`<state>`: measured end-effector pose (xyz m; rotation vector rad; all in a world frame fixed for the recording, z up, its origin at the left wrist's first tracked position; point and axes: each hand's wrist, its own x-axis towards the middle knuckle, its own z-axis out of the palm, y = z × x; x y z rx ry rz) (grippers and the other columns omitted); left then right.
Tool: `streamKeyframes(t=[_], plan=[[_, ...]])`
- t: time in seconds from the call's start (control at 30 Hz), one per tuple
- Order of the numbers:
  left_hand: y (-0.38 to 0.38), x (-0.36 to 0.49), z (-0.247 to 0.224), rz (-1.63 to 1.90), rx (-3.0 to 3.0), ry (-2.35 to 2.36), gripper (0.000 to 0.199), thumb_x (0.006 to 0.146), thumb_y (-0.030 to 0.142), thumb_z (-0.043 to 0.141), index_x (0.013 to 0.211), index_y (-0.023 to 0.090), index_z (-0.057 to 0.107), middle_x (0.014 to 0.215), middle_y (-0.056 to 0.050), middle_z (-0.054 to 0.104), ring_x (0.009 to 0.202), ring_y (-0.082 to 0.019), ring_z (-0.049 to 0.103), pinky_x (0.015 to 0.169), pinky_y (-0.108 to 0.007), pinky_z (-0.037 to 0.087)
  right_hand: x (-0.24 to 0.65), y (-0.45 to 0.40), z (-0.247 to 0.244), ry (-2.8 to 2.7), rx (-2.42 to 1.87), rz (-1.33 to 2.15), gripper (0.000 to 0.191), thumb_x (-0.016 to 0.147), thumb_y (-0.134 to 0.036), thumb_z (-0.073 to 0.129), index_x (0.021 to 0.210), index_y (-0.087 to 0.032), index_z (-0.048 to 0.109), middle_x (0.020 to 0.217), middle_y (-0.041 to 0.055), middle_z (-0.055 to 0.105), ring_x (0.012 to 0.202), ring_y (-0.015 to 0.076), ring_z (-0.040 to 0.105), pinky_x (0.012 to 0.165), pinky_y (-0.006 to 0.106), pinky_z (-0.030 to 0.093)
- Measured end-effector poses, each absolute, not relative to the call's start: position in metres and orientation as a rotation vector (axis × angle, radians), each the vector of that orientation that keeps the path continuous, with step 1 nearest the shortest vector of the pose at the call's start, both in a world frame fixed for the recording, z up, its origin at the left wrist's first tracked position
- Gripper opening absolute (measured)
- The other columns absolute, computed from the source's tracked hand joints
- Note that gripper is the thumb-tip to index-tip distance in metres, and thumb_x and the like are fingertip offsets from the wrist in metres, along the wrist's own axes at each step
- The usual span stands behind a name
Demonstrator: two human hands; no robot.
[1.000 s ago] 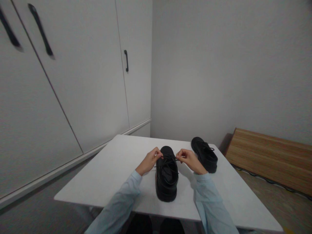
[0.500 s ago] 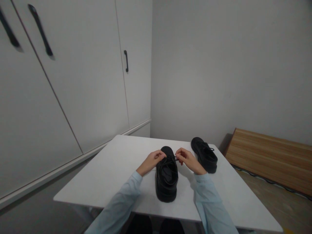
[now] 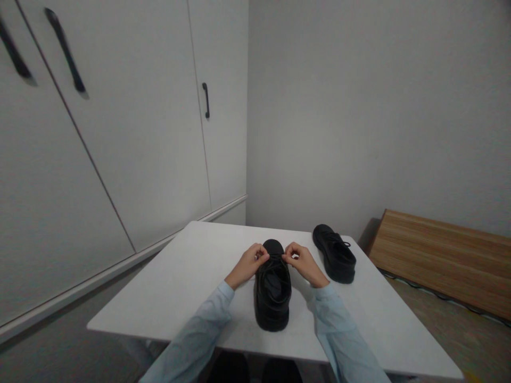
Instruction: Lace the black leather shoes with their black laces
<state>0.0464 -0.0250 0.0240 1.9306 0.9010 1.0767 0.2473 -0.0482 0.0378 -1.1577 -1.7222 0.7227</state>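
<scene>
A black lace-up shoe [image 3: 273,306] stands on the white table [image 3: 167,298], its toe pointing away from me and its heel near the front edge. At the left of its toe, my left hand [image 3: 250,261] pinches the black lace between thumb and fingertips. On the other side my right hand [image 3: 302,261] is closed in a pinch on the lace, close to the top eyelets. Both hands are a shoe's width apart. A second black shoe [image 3: 338,259], with its lace in a bow, rests at the back right of the table.
White cabinets [image 3: 139,133] with dark handles line the left side. A grey wall [image 3: 359,106] rises behind the table. To the right, a wood-grain panel [image 3: 443,255] leans near the wall above the floor.
My right hand has moved left, closer to the shoe's lacing. My left hand has stayed nearly in place, and both shoes remain where they were.
</scene>
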Motion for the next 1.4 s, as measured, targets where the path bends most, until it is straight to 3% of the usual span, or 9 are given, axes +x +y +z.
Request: streamKeyframes(t=[0.3,0.53,0.93,1.4], plan=[[-0.019,0.027,0.020,0.945,2.063,0.907,0.023,0.085,0.039,0.050,0.079,0.017,0.052,0.083,-0.002,0.049,0.081,-0.016,0.048,0.074,-0.028,0.041,0.255,-0.048,0.037,-1.686,-1.196,0.753,0.013,0.063,-0.015,0.058,0.055,-0.018,0.048,0.069,0.0009,0.060,0.067,0.0144,0.054,0.065,0.027,0.040],[-0.022,0.020,0.024,0.823,2.061,0.894,0.023,0.083,0.040,0.052,0.078,0.017,0.052,0.083,-0.002,0.048,0.078,-0.015,0.048,0.074,-0.027,0.041,0.253,-0.049,0.037,-1.640,-1.238,0.940,0.015,0.058,-0.016,0.056,0.050,-0.019,0.044,0.061,-0.0007,0.057,0.058,0.0117,0.050,0.052,0.023,0.036],[-0.021,0.017,0.023,0.785,2.059,0.902,0.018,0.080,0.032,0.057,0.072,0.016,0.055,0.078,-0.001,0.051,0.074,-0.014,0.048,0.070,-0.025,0.040,0.258,-0.048,0.032,-1.620,-1.262,1.037,0.016,0.059,-0.017,0.055,0.050,-0.019,0.042,0.058,-0.0022,0.056,0.048,0.0077,0.046,0.045,0.020,0.037],[-0.017,0.019,0.013,0.856,2.070,1.052,0.017,0.077,0.033,0.058,0.072,0.016,0.059,0.076,-0.001,0.057,0.073,-0.015,0.053,0.071,-0.027,0.043,0.262,-0.046,0.028,-1.648,-1.308,0.909,0.011,0.066,-0.022,0.057,0.062,-0.019,0.047,0.061,-0.0030,0.053,0.054,0.0116,0.052,0.050,0.023,0.042]])
